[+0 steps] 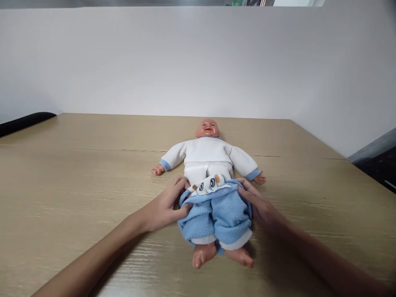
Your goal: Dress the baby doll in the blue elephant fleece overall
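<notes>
Now both hands grip the blue fleece trousers [216, 214] at the baby doll's [208, 159] waist, lower centre: left hand [165, 206] and right hand [255, 202] closed on the waistband; next, an even pull is called for

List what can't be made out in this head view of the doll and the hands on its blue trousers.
- Left hand fingertips: tucked into the blue trousers.
- Right hand palm: hidden by its own back.
- Doll hips: under the cloth.
- Both elbows: cut off by the bottom edge.
- Waistband print: too small.
</notes>
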### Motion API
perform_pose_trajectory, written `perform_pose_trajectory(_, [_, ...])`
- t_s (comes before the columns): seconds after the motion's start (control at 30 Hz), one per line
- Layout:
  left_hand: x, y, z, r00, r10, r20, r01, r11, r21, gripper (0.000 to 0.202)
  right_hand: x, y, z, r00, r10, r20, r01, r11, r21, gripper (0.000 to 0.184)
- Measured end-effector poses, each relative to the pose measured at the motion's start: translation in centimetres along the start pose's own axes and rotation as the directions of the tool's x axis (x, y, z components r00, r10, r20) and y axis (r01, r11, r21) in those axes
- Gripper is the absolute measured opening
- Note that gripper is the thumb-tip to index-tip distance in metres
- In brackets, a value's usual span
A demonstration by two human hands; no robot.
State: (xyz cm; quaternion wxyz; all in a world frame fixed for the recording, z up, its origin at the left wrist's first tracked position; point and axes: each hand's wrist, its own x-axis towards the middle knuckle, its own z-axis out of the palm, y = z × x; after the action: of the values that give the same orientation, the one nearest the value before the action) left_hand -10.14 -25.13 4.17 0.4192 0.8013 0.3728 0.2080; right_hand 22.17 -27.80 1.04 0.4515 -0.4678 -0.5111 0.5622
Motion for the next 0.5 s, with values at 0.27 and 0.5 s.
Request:
perform_pose_trajectory(0.27, [0.3,-1.8,-0.6,0.988,0.149,0.048,-0.143,0.982,-0.120,0.024,0.2,-0.1,-0.8,0.975,0.077,0.206,-0.129,0.959,0.254,0.043])
perform_pose_trajectory(0.5, [1.1,-3.4,0.8,0.991,-0.095,-0.095,0.041,0.890,-0.455,0.034,0.5,1.4,0.4,0.983,0.155,0.100,-0.181,0.910,0.372,0.051])
